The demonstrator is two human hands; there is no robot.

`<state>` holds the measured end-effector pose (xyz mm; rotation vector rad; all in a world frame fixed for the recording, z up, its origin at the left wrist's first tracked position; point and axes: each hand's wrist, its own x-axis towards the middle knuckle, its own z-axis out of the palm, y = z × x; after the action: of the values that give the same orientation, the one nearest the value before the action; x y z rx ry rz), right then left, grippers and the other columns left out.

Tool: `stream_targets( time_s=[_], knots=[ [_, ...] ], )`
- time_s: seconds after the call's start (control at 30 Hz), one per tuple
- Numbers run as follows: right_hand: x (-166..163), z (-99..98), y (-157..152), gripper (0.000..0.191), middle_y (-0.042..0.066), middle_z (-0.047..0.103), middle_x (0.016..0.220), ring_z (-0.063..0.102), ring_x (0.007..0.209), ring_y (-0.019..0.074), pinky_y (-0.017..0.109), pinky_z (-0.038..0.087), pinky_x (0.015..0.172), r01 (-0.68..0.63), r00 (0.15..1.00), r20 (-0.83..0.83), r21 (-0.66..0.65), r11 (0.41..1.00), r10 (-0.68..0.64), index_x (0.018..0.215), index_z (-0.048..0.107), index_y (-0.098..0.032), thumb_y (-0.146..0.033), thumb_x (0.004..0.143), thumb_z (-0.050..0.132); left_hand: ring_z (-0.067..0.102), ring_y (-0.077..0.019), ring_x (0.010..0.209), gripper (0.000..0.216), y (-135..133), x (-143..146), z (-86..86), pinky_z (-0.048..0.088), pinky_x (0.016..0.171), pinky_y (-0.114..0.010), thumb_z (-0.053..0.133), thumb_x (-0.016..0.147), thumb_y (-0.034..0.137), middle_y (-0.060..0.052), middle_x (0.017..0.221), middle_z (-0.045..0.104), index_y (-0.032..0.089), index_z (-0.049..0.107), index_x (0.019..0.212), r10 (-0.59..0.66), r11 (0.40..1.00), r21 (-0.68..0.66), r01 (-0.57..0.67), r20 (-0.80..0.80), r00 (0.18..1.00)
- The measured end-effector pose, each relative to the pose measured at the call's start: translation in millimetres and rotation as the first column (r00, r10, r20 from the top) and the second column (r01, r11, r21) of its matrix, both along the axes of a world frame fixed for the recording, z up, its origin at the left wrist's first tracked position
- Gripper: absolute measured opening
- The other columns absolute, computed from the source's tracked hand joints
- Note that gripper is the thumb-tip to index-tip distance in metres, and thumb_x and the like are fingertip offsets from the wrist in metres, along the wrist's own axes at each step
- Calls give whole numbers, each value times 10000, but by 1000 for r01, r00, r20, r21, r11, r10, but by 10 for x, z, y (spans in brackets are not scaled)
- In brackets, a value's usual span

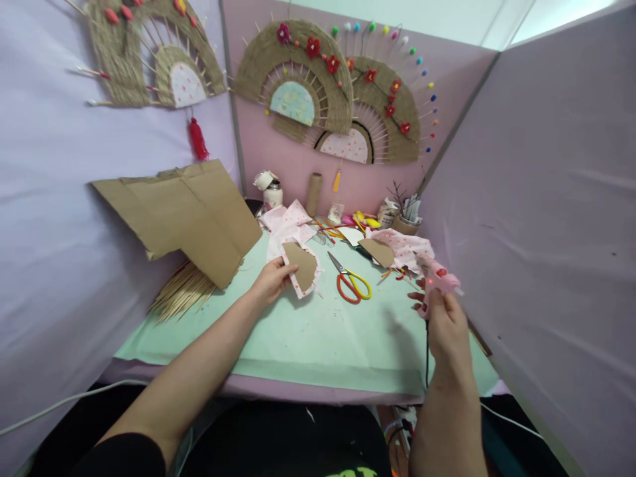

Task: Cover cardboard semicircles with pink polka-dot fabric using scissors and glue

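Note:
Between the thumb and fingers of my left hand (pixel 272 279) is a half-round piece of cardboard (pixel 304 266), its edge wrapped with white, pink-dotted cloth. My right hand (pixel 444 317) is closed around a pink glue gun (pixel 437 277) with a small red light glowing on it; a black cord hangs down from its grip. On the table between my hands lie scissors (pixel 352 283) with one red and one yellow handle. A second cardboard half-round (pixel 377 252) rests on dotted cloth (pixel 405 246) to the left of the glue gun.
A large folded cardboard sheet (pixel 199 218) leans at the left over a pile of thin wooden sticks (pixel 181 291). Dotted cloth (pixel 288 224), a brown tube (pixel 314 193) and a jar (pixel 273 193) stand or lie at the back. Twine-woven fans (pixel 298 73) hang on the walls.

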<state>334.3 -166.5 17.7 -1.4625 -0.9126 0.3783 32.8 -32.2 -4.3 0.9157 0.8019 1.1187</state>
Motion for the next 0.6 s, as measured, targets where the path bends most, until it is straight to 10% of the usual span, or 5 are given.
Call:
stream_targets(
  time_s=[0.17,0.37,0.6],
  knots=[
    [-698,-11,122,341,84,657,962,593,667,137,266,441,555,-238,937,-201,225,945,284,951,630,-185,-487,838,520,653,-234,914,439,-27,37,-39,517,822,-370,778,617,315,-100,1029,698,131,634,988,3,985,170,8,-65,998],
    [-1187,-25,140,395,82,639,861,518,607,129,268,426,540,-528,836,-95,127,839,540,940,642,-161,-497,885,443,644,-236,864,452,-57,77,-59,505,792,-367,749,623,424,-97,957,703,116,629,930,100,943,332,-36,-180,979],
    [-1378,-136,169,386,78,623,847,506,642,136,266,416,558,-572,820,53,66,818,569,981,628,-141,-464,902,433,610,-178,739,297,-171,81,-80,484,669,-276,616,760,376,-51,836,672,122,631,912,190,836,546,50,-375,908]
  ],
)
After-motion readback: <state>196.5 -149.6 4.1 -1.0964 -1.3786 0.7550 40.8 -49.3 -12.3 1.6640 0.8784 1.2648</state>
